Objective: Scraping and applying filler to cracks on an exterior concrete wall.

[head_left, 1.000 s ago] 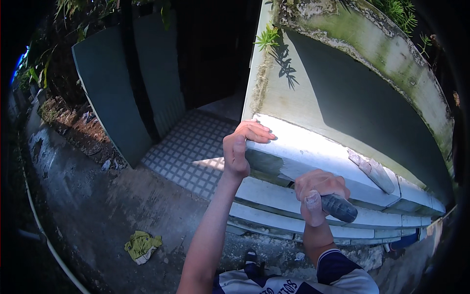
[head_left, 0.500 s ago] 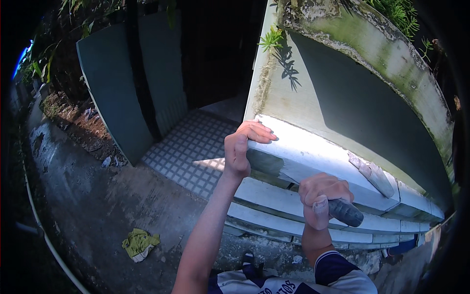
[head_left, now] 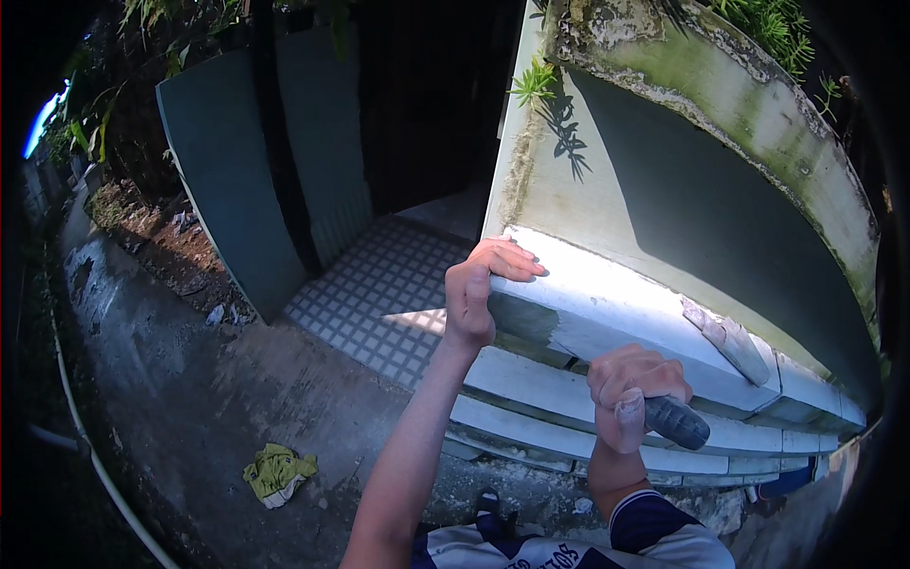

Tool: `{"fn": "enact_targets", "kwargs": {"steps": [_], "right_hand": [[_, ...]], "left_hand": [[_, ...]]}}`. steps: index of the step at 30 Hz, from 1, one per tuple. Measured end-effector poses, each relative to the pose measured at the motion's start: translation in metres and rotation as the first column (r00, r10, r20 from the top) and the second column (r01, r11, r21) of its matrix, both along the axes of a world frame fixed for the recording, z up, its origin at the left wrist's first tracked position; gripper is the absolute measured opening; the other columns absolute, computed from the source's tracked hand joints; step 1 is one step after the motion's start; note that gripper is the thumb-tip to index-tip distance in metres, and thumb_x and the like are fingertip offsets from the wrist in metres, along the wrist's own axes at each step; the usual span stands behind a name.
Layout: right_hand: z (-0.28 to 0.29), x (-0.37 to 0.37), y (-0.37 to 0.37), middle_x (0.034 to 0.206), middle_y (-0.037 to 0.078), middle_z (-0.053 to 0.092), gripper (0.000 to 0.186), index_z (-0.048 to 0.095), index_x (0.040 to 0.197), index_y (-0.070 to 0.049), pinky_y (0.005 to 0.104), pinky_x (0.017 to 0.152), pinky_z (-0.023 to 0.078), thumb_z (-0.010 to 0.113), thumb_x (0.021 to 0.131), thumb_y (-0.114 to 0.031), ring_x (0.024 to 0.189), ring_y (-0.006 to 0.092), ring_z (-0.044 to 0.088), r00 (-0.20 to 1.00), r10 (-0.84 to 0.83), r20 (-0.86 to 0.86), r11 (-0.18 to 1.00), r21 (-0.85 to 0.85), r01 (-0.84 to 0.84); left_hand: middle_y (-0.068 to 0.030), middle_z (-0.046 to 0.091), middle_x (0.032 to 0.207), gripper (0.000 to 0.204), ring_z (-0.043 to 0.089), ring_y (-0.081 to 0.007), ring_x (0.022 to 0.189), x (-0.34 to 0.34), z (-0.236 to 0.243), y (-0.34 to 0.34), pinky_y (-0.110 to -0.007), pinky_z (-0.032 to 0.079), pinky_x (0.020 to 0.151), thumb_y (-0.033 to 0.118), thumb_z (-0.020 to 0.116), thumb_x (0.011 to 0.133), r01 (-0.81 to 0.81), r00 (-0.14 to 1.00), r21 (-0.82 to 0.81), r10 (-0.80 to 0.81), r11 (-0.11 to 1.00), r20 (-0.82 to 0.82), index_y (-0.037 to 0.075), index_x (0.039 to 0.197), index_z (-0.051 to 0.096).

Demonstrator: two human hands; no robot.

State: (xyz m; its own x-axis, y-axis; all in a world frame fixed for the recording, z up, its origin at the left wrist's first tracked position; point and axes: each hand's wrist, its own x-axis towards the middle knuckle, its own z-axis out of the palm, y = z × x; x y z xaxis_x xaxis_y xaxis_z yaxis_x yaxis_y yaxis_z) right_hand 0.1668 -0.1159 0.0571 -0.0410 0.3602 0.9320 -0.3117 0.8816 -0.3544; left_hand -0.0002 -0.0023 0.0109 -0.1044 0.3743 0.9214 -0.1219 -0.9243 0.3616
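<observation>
My left hand [head_left: 483, 284] rests at the near-left corner of a white tiled ledge [head_left: 616, 294]. Its fingers lie stretched over the top surface and hold nothing. Below the ledge's front face, my right hand [head_left: 633, 391] is closed around a tool's dark grey ribbed handle [head_left: 677, 423], whose butt end points right. The tool's working end is hidden behind the fist and the ledge, so its kind does not show. White dust coats the right thumb. Along the front face runs a grey patch [head_left: 521, 318] beside white tile. Some broken pale grey pieces [head_left: 725, 339] lie on the ledge.
Tiled steps [head_left: 531, 384] curve below the ledge. A mossy curved wall [head_left: 720, 104] rises behind it, with a small green plant [head_left: 535, 83] at its corner. To the left are a checkered tile floor [head_left: 351, 284], a green panel [head_left: 218, 171] and a yellow-green cloth [head_left: 279, 474].
The whole view has shifted slightly, so everything appears a little further right. Both hands keep nearly the same pose and place against the ledge.
</observation>
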Motion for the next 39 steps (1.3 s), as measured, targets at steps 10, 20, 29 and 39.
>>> {"fn": "enact_targets", "kwargs": {"steps": [10, 20, 29, 39], "right_hand": [[-0.012, -0.012, 0.018, 0.051, 0.001, 0.044, 0.026, 0.048, 0.073, -0.006, 0.0255, 0.035, 0.034, 0.065, 0.092, -0.012, 0.036, 0.0103, 0.037, 0.982, -0.153, 0.111, 0.988, 0.02, 0.152], [-0.065, -0.016, -0.011, 0.051, 0.006, 0.05, 0.027, 0.05, 0.06, -0.001, 0.0305, 0.04, 0.042, 0.07, 0.075, 0.009, 0.041, 0.0221, 0.053, 0.898, -0.074, 0.434, 0.997, 0.062, 0.052], [-0.22, -0.016, -0.108, 0.061, 0.012, 0.061, 0.021, 0.065, 0.076, 0.001, 0.0317, 0.054, 0.048, 0.078, 0.082, -0.015, 0.05, 0.025, 0.061, 0.791, -0.042, 0.61, 0.736, -0.517, 0.437], [-0.159, -0.001, -0.165, 0.065, 0.009, 0.064, 0.027, 0.062, 0.078, -0.005, 0.0333, 0.055, 0.048, 0.079, 0.083, -0.024, 0.056, 0.0281, 0.063, 0.534, -0.356, 0.767, 0.567, -0.277, 0.775]], "left_hand": [[-0.0121, 0.074, 0.087, 0.053, 0.065, -0.0262, 0.093, -0.005, -0.001, 0.002, -0.043, 0.044, 0.097, 0.035, 0.03, 0.103, 0.012, 1.0, 0.006, -0.012, 1.0, 0.006, 0.004, 0.08, 0.066], [-0.013, 0.074, 0.086, 0.063, 0.067, -0.0266, 0.094, 0.003, 0.002, 0.0, -0.044, 0.042, 0.099, 0.042, 0.023, 0.103, 0.004, 1.0, -0.006, -0.003, 1.0, 0.024, 0.003, 0.078, 0.066], [-0.009, 0.075, 0.086, 0.036, 0.066, -0.0231, 0.094, 0.003, 0.004, -0.006, -0.044, 0.043, 0.1, 0.018, 0.042, 0.101, -0.039, 0.999, -0.072, 0.037, 0.997, -0.03, 0.004, 0.077, 0.065], [-0.0092, 0.066, 0.11, 0.051, 0.06, -0.026, 0.109, -0.008, 0.011, -0.025, -0.04, 0.046, 0.1, 0.027, 0.091, 0.066, -0.175, 0.928, 0.061, 0.185, 0.983, -0.323, 0.005, 0.098, 0.058]]}}
